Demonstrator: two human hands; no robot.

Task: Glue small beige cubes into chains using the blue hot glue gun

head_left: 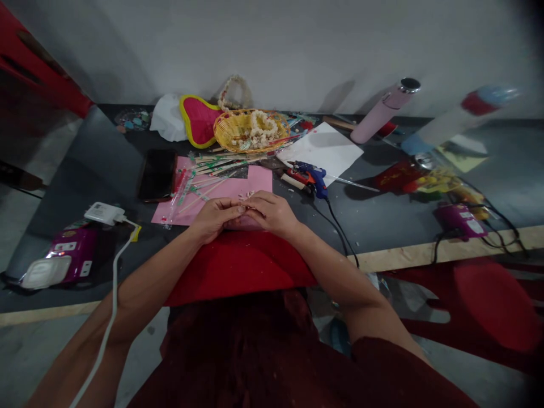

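Left hand [215, 216] and right hand [272, 212] are meeting at the pink sheet's [259, 178] near edge, fingers pinching closed on a small pale bead piece [246, 196]; loosened grip is risking dropping it among sticks [221, 163] beyond.

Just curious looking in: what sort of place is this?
Probably a home craft corner, on a low surface by a wall. A glue gun, a yellow basket of beads and pink paper with sticks lie around the hands.
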